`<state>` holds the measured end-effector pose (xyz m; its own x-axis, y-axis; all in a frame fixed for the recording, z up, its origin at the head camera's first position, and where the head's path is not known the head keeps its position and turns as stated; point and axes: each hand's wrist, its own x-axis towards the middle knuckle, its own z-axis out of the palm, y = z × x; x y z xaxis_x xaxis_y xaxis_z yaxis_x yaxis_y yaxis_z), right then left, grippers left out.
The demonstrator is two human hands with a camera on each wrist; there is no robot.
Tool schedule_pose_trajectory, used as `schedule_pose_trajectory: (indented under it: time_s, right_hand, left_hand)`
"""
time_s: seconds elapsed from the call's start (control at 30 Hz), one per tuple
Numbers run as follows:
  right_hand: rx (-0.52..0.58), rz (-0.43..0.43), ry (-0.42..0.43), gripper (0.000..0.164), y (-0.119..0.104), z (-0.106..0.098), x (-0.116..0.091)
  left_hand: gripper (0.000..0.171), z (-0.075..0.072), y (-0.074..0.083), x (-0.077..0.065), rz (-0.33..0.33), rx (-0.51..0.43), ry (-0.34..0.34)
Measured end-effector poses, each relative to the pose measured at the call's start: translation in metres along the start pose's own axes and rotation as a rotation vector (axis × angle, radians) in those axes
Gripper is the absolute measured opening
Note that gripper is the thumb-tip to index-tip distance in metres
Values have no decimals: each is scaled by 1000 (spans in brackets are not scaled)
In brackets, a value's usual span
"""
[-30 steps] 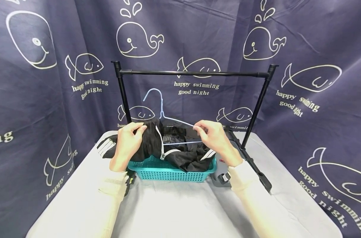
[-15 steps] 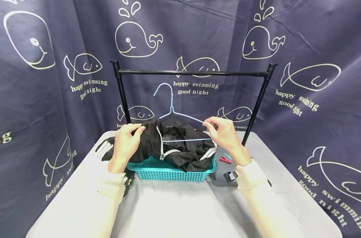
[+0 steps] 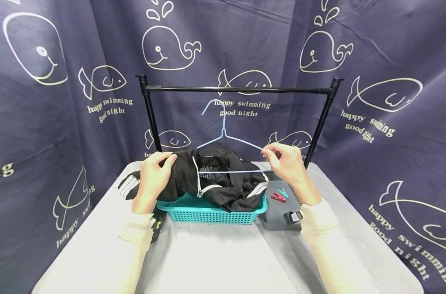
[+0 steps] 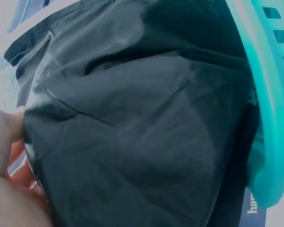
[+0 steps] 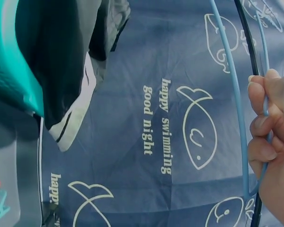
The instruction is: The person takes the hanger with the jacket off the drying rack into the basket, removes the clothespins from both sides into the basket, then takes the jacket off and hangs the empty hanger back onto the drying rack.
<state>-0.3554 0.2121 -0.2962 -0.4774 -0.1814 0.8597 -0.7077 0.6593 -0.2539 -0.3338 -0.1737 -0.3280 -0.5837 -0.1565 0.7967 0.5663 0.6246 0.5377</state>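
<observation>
While the left hand pinches the black jacket and the right hand grips the blue hanger, taut cloth and a level hanger would probably ease the work; the jacket lies mostly between the hands, over the teal basket, its cloth hiding the hanger's left end

Washed-out glare on left sleeve
</observation>
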Motion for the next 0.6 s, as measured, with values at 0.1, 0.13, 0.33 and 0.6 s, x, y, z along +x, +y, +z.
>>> schedule_pose_trajectory:
  time_s: [0.1,0.13,0.33,0.6]
  right_hand:
    - [-3,16,3,4,4,-4,-3]
    - [-6,21,5,5,5,-5,-4]
    - [-16,59,26,7,14,-16,-9]
    - [-66,131,31,5,22,-33,-16]
  left_hand:
    - [13,-1,-1,0,-12,-2,4]
    - [13,-1,-2,0,-13,-1,6]
    - [15,-1,-3,2,-23,3,21]
    - [12,-2,-6,2,-25,20,59]
